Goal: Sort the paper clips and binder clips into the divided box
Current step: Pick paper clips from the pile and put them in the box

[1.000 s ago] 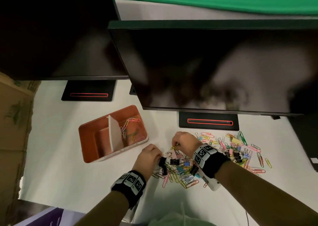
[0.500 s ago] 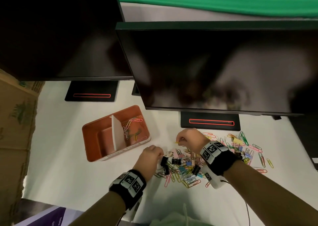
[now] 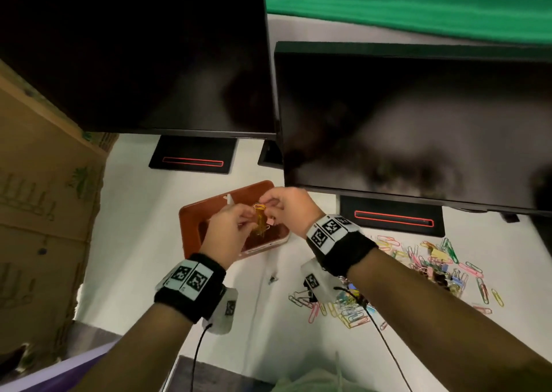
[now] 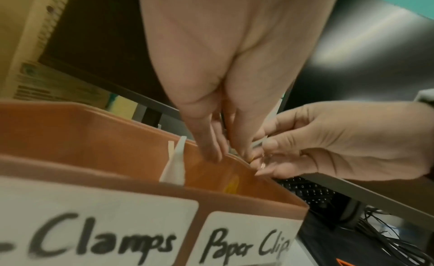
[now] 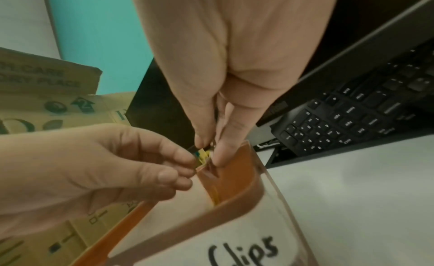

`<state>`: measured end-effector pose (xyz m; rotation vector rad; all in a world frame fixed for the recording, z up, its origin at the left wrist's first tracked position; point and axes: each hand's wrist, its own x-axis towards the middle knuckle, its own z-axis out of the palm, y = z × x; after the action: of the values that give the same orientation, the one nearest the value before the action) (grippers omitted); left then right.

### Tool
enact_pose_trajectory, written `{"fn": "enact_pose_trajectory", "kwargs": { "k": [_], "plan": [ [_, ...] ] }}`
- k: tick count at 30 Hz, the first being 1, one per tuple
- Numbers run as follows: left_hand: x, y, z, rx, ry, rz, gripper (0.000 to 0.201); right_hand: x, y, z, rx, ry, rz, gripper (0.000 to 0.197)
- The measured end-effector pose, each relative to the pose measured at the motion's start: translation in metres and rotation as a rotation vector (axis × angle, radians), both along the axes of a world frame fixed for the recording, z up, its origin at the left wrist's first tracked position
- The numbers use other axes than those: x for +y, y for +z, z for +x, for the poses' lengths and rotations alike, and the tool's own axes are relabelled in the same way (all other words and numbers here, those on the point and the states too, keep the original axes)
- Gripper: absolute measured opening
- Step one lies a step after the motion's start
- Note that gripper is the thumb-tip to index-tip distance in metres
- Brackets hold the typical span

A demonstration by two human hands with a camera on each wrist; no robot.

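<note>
The orange divided box [image 3: 191, 221] sits on the white table, with a white divider [image 4: 175, 167] and labels reading "Clamps" and "Paper Clips". Both hands hover over its right, paper-clip compartment. A tangle of yellow paper clips [image 3: 259, 215] hangs between them. My left hand [image 3: 252, 218] pinches it from the left, and my right hand [image 3: 268, 208] pinches its top from the right. In the right wrist view the right hand [image 5: 209, 152] and the left hand [image 5: 189, 166] meet on a small yellow and blue bit [image 5: 201, 155] just above the box. The box's contents are mostly hidden by the hands.
A loose pile of coloured paper clips and binder clips [image 3: 430, 266] lies on the table to the right, and more [image 3: 343, 305] lie under my right forearm. Two dark monitors [image 3: 412, 129] stand close behind the box. A cardboard box [image 3: 44, 206] borders the left.
Both hands have left the pile and moved left and forward to above the box, carrying the tangle of yellow paper clips. The head view has turned left.
</note>
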<state>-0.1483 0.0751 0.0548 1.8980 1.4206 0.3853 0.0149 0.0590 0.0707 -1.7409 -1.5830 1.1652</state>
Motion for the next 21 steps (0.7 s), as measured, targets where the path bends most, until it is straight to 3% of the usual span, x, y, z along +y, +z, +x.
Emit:
{"fn": "enact_pose_trajectory", "kwargs": {
  "k": [7, 11, 14, 16, 19, 21],
  "plan": [
    [-0.032, 0.002, -0.003, -0.092, -0.083, 0.029, 0.018, -0.019, -0.020, 0.027, 0.079, -0.158, -0.024, 0.030],
    [-0.057, -0.009, -0.001, -0.063, -0.229, 0.038, 0.011, -0.030, -0.016, 0.043, -0.032, -0.122, 0.027, 0.013],
    [-0.051, -0.012, -0.013, 0.124, -0.174, 0.243, 0.018, -0.024, -0.012, 0.043, -0.119, 0.025, 0.104, 0.016],
    [-0.041, -0.013, -0.026, 0.208, -0.130, 0.272, 0.020, -0.011, -0.008, 0.033, -0.216, 0.176, 0.150, 0.020],
    [-0.027, -0.023, -0.043, 0.151, -0.184, 0.169, 0.008, 0.015, -0.005, 0.004, -0.427, 0.508, 0.140, 0.024],
    [-0.024, -0.032, -0.048, 0.069, -0.179, 0.129, 0.011, 0.029, -0.009, -0.018, -0.589, 0.679, 0.065, 0.022]
  ]
}}
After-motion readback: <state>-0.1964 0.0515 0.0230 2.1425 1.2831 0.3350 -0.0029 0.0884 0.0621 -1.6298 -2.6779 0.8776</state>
